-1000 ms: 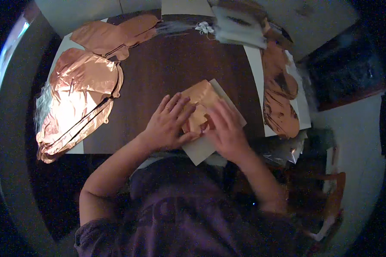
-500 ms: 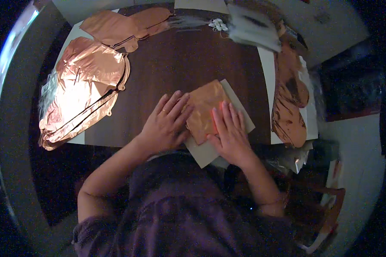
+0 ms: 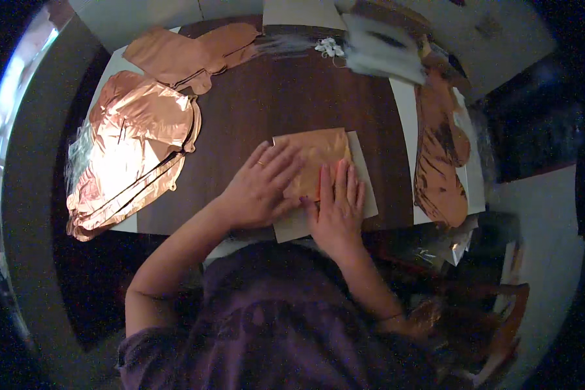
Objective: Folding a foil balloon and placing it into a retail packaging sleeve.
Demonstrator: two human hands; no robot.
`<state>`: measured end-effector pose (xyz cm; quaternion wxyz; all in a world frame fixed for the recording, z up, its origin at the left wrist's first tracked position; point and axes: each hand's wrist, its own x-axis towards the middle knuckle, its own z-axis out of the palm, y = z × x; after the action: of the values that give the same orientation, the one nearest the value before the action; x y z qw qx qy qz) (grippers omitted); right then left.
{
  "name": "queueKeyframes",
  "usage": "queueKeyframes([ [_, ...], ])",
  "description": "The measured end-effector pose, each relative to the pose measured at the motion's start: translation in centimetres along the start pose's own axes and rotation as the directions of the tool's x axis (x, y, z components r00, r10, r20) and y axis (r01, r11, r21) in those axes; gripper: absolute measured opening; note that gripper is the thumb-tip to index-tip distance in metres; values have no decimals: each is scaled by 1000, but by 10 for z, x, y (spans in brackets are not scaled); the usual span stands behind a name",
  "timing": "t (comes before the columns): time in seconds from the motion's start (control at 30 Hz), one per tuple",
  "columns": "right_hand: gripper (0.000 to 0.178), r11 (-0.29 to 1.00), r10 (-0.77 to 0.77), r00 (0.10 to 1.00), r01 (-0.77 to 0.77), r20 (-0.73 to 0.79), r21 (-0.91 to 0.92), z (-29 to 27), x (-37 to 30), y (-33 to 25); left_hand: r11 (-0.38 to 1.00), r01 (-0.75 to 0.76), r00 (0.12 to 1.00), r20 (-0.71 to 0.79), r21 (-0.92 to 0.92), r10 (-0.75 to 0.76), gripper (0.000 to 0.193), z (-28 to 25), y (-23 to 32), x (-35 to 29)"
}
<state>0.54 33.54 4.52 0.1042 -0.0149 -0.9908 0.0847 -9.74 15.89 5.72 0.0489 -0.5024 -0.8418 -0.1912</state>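
A folded copper-coloured foil piece (image 3: 318, 159) lay flat on a pale rectangular card (image 3: 364, 195), near the front edge of the dark wooden desk (image 3: 273, 97). The foil was shiny and slightly creased, roughly square in outline, and covered the upper left part of the card, leaving a pale strip bare along the card's right side and lower edge. The card sat a little askew, its lower left corner at the desk's edge. The left hand (image 3: 260, 188) lay spread and palm down on the foil's left part, a ring on one finger. The right hand (image 3: 338, 208) pressed flat on the foil's lower edge and the card, its fingers (image 3: 338, 182) straight and pointing away from the person.
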Motion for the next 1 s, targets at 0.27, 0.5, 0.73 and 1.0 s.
queueKeyframes([
  [0.27,66,995,-32,994,22,104,99,-19,11,14,1000,-16,1000,18,11,16,64,10,-8,-1],
  [0.5,63,962,-274,961,274,42,8,-16,72,22,999,-27,1000,-3,25,27,63,15,-11,-3],
  [0.73,66,961,-272,961,274,51,-47,5,74,33,998,-38,999,7,52,37,64,17,-12,-5],
  [1.0,69,964,-263,961,265,82,-18,3,77,34,999,44,997,70,24,-45,74,5,-7,-1],
])
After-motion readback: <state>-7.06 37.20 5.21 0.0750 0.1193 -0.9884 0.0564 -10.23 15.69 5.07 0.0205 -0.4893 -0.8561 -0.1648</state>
